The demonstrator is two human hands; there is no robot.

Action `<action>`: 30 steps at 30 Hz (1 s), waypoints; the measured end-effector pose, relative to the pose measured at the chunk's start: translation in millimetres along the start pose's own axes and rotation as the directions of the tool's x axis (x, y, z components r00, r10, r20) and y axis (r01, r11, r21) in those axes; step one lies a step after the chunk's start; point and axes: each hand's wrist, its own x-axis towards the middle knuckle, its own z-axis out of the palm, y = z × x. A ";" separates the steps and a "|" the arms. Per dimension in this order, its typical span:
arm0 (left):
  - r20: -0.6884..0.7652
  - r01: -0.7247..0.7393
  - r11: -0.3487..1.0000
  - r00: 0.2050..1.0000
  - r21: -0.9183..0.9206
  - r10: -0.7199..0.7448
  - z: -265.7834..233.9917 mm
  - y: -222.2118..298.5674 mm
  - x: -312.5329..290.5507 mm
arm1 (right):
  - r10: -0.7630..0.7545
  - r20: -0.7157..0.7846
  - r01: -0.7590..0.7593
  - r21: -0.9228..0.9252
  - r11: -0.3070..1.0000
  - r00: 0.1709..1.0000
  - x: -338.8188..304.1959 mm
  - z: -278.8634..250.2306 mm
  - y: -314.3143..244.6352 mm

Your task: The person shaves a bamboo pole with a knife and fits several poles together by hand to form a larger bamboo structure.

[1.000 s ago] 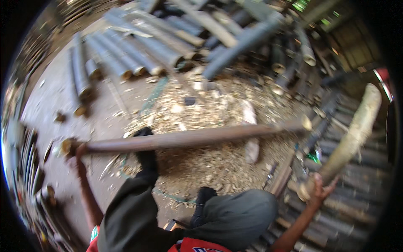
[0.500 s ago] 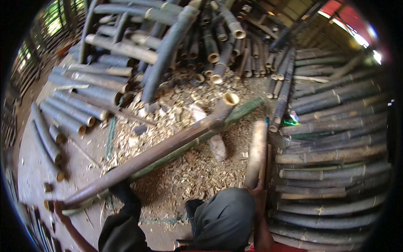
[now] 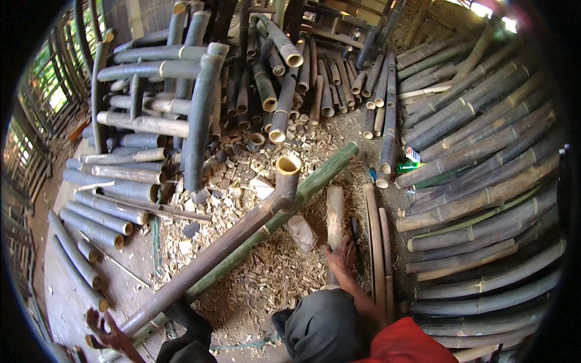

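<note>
A dark brown bamboo pole (image 3: 224, 242) slants from lower left to the middle, across a green bamboo pole (image 3: 315, 181). Its upper end has a short upright stub with an open hollow mouth. By its lower end is my left hand (image 3: 109, 333), raised and empty, fingers spread. My right hand (image 3: 342, 257) lies over the lower part of a pale, thick wooden piece (image 3: 334, 215), fingers bent around it. A slim dark tool (image 3: 355, 233) is just right of that hand; its kind is unclear. A pale wood block (image 3: 301, 233) rests beside the poles.
Wood chips (image 3: 254, 290) cover the ground between my legs and beyond. Cut bamboo lengths (image 3: 484, 199) lie in rows on the right, others (image 3: 97, 215) on the left. A bamboo rack (image 3: 200, 115) stands ahead. Two narrow strips (image 3: 381, 254) lie right of my right arm.
My left hand has let go of the brown pole's lower end and opened. The pale wooden piece and my right hand have shifted left, away from the narrow strips. The view has turned too.
</note>
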 end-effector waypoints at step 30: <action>0.983 0.431 0.884 0.092 -0.184 0.159 556.4 530.2 -23.7 | -0.049 0.026 0.047 0.046 0.998 0.998 4.6 -5.0 -0.9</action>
